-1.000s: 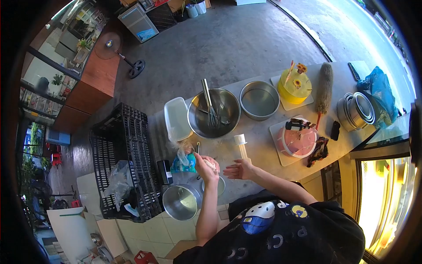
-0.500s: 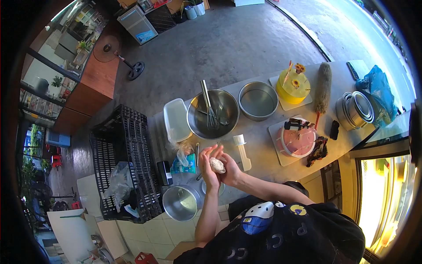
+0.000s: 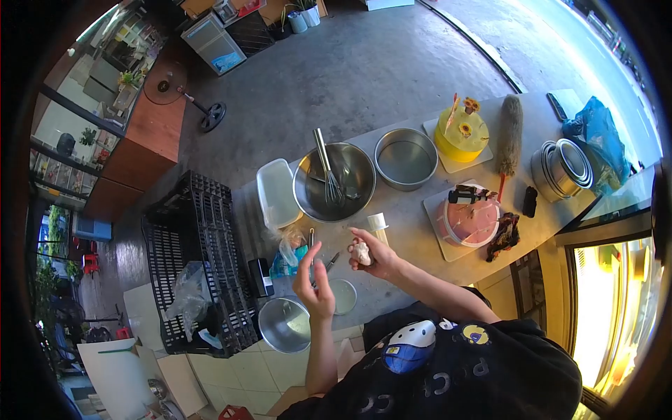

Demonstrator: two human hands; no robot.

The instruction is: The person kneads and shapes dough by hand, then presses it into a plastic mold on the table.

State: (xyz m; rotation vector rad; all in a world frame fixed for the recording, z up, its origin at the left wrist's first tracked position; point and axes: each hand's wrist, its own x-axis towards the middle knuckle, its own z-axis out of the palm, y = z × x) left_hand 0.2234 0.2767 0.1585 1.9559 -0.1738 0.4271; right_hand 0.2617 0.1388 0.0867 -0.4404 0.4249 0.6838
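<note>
A lump of whitish dough (image 3: 361,253) rests in my right hand (image 3: 379,257), whose fingers curl round it above the table. My left hand (image 3: 314,287) is apart from it on the left, fingers spread and holding nothing. Behind my left hand lies a blue-green packet (image 3: 287,262) beside a crumpled clear bag. A small round dish (image 3: 342,297) is between my forearms, with a small metal tool (image 3: 332,261) behind it. The white-topped pale scraper or handle (image 3: 377,222) is partly hidden by my right hand.
A steel bowl (image 3: 334,183) with a whisk (image 3: 329,171), a round pan (image 3: 406,159) and a plastic tub (image 3: 278,192) stand farther back. Yellow cake (image 3: 462,136) and pink cake (image 3: 470,221) are to the right. An empty pot (image 3: 285,325) and black crate (image 3: 199,262) stand left.
My hands were together round the dough half a second ago and have parted. The dough is now in my right hand, and my left hand has moved left. The view has shifted slightly.
</note>
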